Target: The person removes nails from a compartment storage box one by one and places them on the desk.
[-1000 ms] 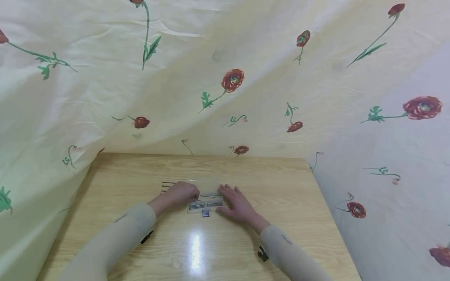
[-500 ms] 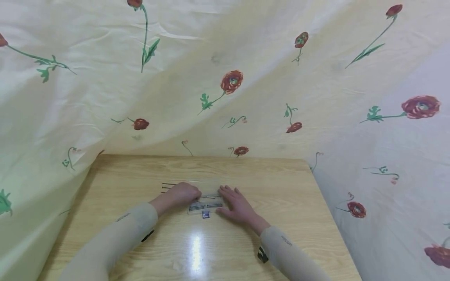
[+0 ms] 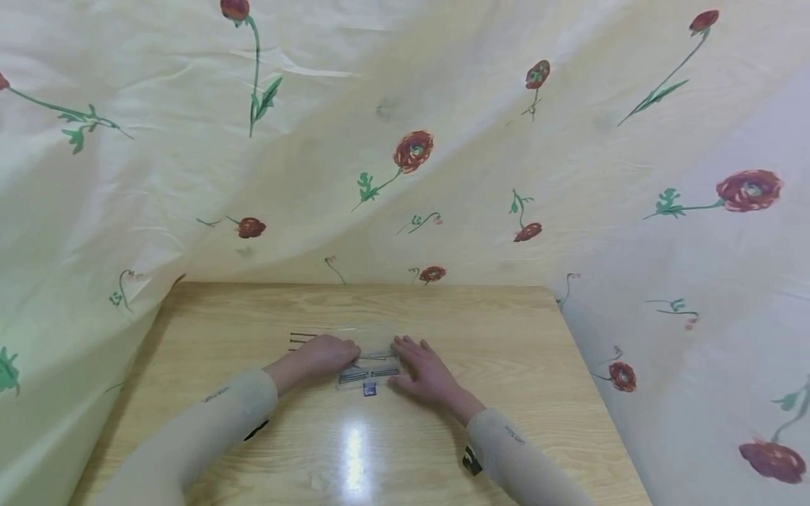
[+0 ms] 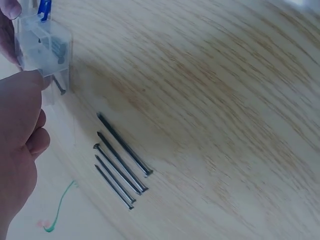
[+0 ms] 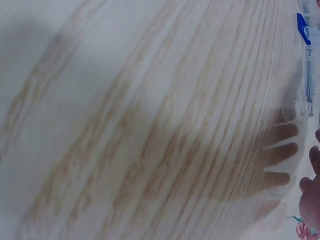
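Observation:
A clear plastic box with compartments lies on the table, several nails in its front row. Another nail lies in the compartment behind. My left hand reaches over the box's left side with fingers curled. In the left wrist view its fingertips meet at the box wall, beside a nail that they seem to pinch; the tips are partly hidden. My right hand rests on the box's right edge, fingers spread and fairly straight. The right wrist view catches only some of its fingers.
Several loose nails lie side by side on the wooden table, left of the box and partly behind my left hand. A blue latch sticks out at the box's front. Flowered cloth hangs behind and on both sides.
The left hand stays at the box with only slight shifts of its fingers. My right hand keeps its place on the right edge. The head view has tilted a little.

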Action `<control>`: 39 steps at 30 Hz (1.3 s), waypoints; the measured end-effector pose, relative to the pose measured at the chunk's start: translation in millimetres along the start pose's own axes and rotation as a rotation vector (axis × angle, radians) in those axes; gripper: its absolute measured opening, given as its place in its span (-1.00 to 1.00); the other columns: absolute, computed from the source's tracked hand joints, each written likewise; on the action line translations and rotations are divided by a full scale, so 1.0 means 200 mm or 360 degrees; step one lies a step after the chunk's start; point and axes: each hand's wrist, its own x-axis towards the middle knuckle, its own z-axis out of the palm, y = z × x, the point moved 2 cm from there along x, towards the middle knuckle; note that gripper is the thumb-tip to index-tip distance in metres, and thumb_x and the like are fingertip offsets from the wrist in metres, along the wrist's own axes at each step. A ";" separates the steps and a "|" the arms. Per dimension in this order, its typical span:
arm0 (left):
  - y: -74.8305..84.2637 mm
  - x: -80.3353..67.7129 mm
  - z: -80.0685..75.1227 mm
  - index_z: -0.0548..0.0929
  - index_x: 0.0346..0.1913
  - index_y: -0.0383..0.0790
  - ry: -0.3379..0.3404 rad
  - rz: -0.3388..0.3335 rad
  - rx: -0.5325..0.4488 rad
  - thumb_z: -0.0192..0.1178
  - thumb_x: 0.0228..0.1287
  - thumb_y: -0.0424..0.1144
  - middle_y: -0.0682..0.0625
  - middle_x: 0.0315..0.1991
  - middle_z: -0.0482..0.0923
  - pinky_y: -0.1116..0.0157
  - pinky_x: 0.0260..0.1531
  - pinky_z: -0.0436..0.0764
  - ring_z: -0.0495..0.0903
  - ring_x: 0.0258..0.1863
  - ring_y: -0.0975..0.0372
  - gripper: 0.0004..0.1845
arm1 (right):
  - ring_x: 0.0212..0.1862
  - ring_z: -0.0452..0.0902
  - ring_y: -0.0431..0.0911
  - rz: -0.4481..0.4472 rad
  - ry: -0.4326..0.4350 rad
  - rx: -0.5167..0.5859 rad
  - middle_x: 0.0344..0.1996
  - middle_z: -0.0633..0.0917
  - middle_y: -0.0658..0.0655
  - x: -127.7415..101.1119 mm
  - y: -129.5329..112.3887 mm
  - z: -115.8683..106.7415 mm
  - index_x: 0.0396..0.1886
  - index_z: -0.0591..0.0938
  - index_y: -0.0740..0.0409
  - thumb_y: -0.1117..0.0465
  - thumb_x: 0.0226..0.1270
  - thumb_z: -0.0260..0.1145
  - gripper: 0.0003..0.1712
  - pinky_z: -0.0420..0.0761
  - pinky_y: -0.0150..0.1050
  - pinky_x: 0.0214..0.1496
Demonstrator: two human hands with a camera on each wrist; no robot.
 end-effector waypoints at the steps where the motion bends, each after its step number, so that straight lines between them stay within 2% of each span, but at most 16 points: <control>1: 0.00 -0.01 0.01 0.56 -0.22 -0.11 0.0007 0.0006 -0.0003 0.20 0.56 -0.30 0.10 -0.41 0.48 0.40 -0.51 0.56 0.41 -0.55 0.32 -0.89 | 0.69 0.10 0.05 0.0004 -0.0010 -0.0006 0.67 0.25 0.09 0.00 0.00 0.01 0.66 0.32 0.08 -0.33 0.51 0.28 -0.06 -0.04 0.14 0.71; 6: 0.01 -0.04 0.04 0.51 -0.25 -0.05 0.0052 -0.0060 -0.0153 0.09 0.64 -0.24 0.15 -0.41 0.42 0.40 -0.50 0.51 0.36 -0.54 0.35 -0.83 | 0.69 0.09 0.04 -0.0002 -0.0029 -0.0008 0.67 0.25 0.08 0.00 -0.01 0.03 0.67 0.31 0.06 -0.34 0.51 0.28 -0.06 -0.05 0.13 0.71; 9: 0.02 -0.06 0.06 0.54 -0.20 -0.05 0.0087 -0.0116 -0.0247 0.03 0.69 -0.22 0.17 -0.38 0.44 0.40 -0.47 0.52 0.39 -0.51 0.35 -0.82 | 0.69 0.08 0.04 -0.0002 -0.0042 -0.0016 0.68 0.23 0.09 -0.01 -0.02 0.03 0.67 0.30 0.08 -0.34 0.52 0.27 -0.05 -0.06 0.13 0.72; 15: 0.03 -0.11 -0.02 0.66 -0.06 -0.11 0.0187 -0.0187 -0.0354 0.24 0.57 -0.30 0.13 -0.27 0.59 0.37 -0.36 0.65 0.58 -0.39 0.33 -0.97 | 0.70 0.07 0.05 0.0006 -0.0042 0.0008 0.68 0.22 0.08 -0.02 -0.04 0.03 0.67 0.30 0.12 -0.29 0.52 0.31 -0.06 -0.06 0.15 0.72; 20: -0.01 -0.19 -0.08 0.67 -0.10 -0.16 0.0269 -0.0179 -0.0334 0.25 0.55 -0.33 0.09 -0.23 0.65 0.35 -0.33 0.68 0.64 -0.33 0.30 -0.97 | 0.70 0.06 0.04 0.0005 -0.0056 0.0035 0.68 0.22 0.08 -0.02 -0.05 0.04 0.67 0.30 0.11 -0.29 0.52 0.30 -0.06 -0.07 0.14 0.72; 26: -0.08 -0.35 -0.10 0.65 -0.16 -0.15 0.0382 -0.0180 -0.0252 0.27 0.54 -0.33 0.10 -0.28 0.62 0.39 -0.42 0.62 0.54 -0.42 0.38 -0.96 | 0.70 0.05 0.04 0.0012 -0.0048 0.0044 0.68 0.22 0.10 -0.03 -0.02 0.06 0.68 0.27 0.11 -0.30 0.52 0.29 -0.04 -0.09 0.13 0.72; 32: -0.14 -0.49 -0.08 0.65 -0.16 -0.12 0.0335 -0.0297 -0.0234 0.32 0.51 -0.29 0.12 -0.26 0.63 0.35 -0.38 0.64 0.59 -0.38 0.37 -0.95 | 0.71 0.03 0.04 0.0010 -0.0046 0.0029 0.68 0.21 0.09 0.00 0.00 0.04 0.69 0.26 0.10 -0.32 0.53 0.27 -0.04 -0.11 0.12 0.73; 36: -0.16 -0.54 -0.06 0.67 -0.14 -0.16 0.0302 -0.0352 -0.0270 0.32 0.52 -0.27 0.10 -0.25 0.66 0.29 -0.31 0.70 0.65 -0.33 0.30 -0.95 | 0.70 0.05 0.05 0.0017 -0.0014 0.0032 0.67 0.23 0.12 0.02 0.00 0.01 0.67 0.29 0.12 -0.28 0.52 0.31 -0.05 -0.10 0.12 0.73; 39: -0.17 -0.56 -0.01 0.68 -0.14 -0.17 0.0278 -0.0373 -0.0302 0.32 0.52 -0.28 0.10 -0.26 0.67 0.28 -0.29 0.72 0.67 -0.31 0.28 -0.96 | 0.70 0.05 0.07 0.0022 -0.0009 0.0051 0.67 0.24 0.13 0.03 0.00 0.00 0.67 0.30 0.13 -0.25 0.51 0.34 -0.06 -0.11 0.13 0.73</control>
